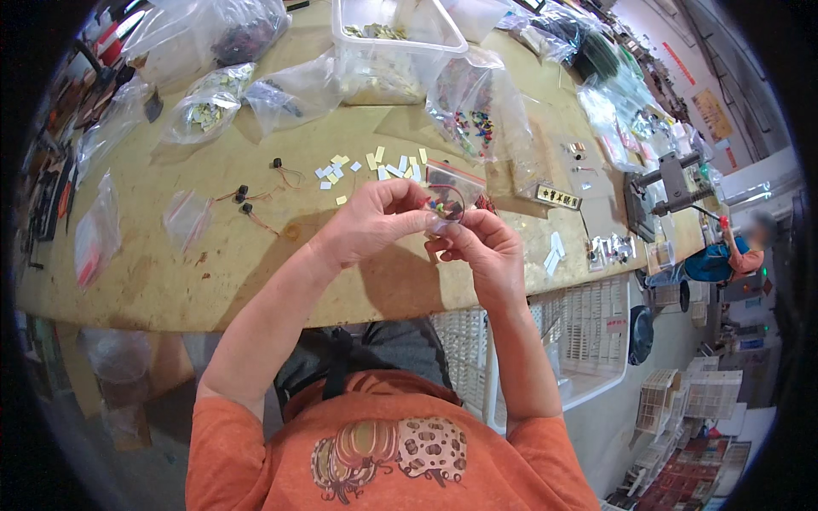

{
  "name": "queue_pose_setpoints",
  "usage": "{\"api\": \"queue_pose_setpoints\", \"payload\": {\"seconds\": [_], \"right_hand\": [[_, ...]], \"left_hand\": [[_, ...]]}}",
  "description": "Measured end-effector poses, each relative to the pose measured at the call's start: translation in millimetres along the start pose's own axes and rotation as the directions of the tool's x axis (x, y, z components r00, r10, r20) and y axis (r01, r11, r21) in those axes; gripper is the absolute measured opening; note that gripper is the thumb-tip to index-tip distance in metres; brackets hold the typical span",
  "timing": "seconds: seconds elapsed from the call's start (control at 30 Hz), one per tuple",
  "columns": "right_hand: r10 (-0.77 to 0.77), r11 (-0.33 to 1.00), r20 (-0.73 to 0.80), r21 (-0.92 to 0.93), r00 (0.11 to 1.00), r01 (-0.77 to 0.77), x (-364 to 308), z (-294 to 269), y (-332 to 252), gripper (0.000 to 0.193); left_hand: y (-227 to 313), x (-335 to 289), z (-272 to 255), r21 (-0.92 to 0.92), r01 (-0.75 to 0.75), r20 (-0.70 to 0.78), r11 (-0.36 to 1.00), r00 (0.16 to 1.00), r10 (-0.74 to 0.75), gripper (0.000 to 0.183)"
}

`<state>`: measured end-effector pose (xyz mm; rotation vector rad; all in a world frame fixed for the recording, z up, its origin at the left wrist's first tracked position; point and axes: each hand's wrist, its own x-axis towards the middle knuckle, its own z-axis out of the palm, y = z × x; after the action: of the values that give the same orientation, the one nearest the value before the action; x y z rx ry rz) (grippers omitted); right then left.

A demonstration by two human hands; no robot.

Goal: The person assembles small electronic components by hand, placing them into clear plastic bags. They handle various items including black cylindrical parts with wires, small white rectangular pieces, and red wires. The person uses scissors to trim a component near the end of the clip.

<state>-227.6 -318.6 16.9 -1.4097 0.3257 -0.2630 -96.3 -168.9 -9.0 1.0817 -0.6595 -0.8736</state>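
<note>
Head view: both hands are raised over the near edge of a worn, yellowish-tan tabletop (170, 294), at a small clear plastic bag with a red strip near its top (461, 175). Left hand (366, 226): fingers curled, thumb and fingertips pinched together on the bag's left side. Right hand (492, 254): partly closed, thumb and index finger at the bag's lower right; exact grip on individual parts cannot be told. Small red, green and yellow parts (443, 207) show at the bag, between the fingertips; whether all sit inside, and whether its mouth is sealed, is unclear. Status, judged from layout: this bag is in hand and not set down, while stock lies loose. Just beyond the hands is a scatter of small white and pale-yellow rectangular pieces (403, 164); to the left, three black components with thin wires (244, 192). Farther left, two small clear bags with reddish strips (186, 220) rest apart from the hands, contents not readable. Behind: a large clear bag of multicoloured small parts (477, 119) beside a translucent rectangular plastic tub (407, 49). Overall count completed: cannot tell.
</note>
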Motion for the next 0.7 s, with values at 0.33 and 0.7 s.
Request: {"api": "queue_pose_setpoints", "payload": {"seconds": [0.33, 0.7], "right_hand": [[0.009, 0.997, -0.015, 0.083, 1.000, -0.007, -1, -3, 4, 0.025], [0.067, 0.973, 0.062, 0.216, 0.996, -0.079, -12, -6, -2, 0.015]], "left_hand": [[0, -1, 0, 0.006, -0.131, -0.024, 0.991, 0.991, 0.131, 0.009], [4, -1, 12, 0.269, -0.407, -0.092, 0.873, 0.891, 0.444, 0.031]]}}
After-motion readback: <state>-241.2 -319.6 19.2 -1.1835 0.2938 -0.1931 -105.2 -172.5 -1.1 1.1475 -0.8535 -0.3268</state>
